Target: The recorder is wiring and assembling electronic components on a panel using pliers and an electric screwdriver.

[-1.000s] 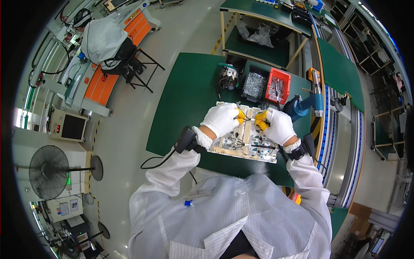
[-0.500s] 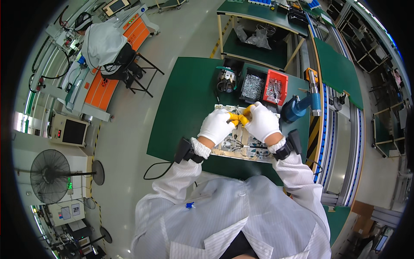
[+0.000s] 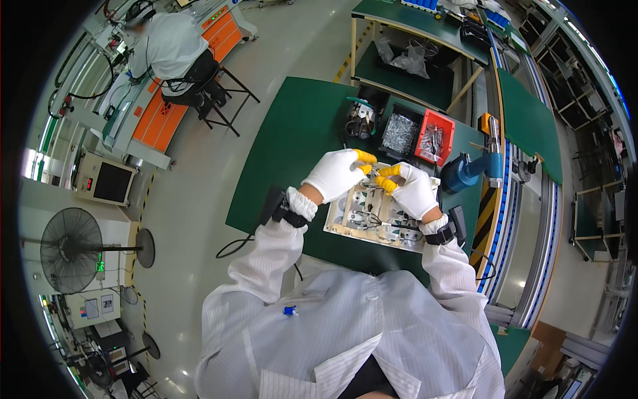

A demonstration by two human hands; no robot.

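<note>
A pale, flat panel [image 3: 340, 225] fitted with small parts and dark wires [image 3: 376, 221] lies on the green table before me. Both my hands wear white gloves with yellow fingertips. My left hand [image 3: 335, 174] is over the panel's far left part, its fingers bent together near the far edge. Just right of it, my right hand [image 3: 413, 191] is over the far right part, thumb and fingers curled in a pinch toward the left hand. A small gap separates the two sets of fingertips. Anything held between them is too small to make out.
Past the panel stand a black bin of small metal pieces [image 3: 400, 132], a red bin [image 3: 435, 136] and a black bin with hand tools [image 3: 361, 121]. A blue power tool [image 3: 473, 169] is at the right. Another person [image 3: 169, 50] sits far left.
My hands, close together at the fingertips before, have moved apart; the left has shifted left and up. More of the panel shows between them. The whole view has shifted slightly.
</note>
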